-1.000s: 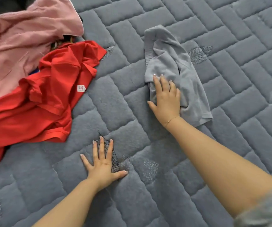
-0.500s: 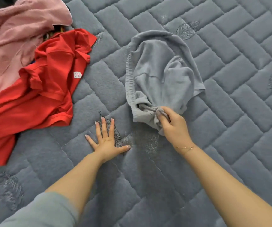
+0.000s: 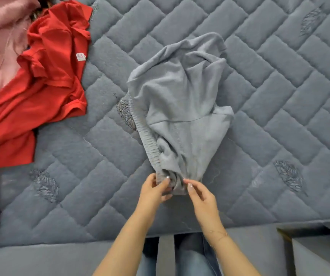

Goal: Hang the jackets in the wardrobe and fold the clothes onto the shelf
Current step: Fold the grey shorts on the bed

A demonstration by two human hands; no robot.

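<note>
Pinching the crumpled grey knit garment [image 3: 180,108] near the quilted grey mattress's [image 3: 279,96] front edge, my left hand [image 3: 154,191] and right hand [image 3: 202,194] grip its bunched end. I can't tell its shape; the red shirt [image 3: 46,76] is cut off at the left edge.

The grey top [image 3: 178,100] is soft, matt knit cloth with a ribbed hem. It lies on a fuzzy quilted mattress [image 3: 279,96]. Left of it, the red shirt [image 3: 46,80] is smooth cloth.
</note>
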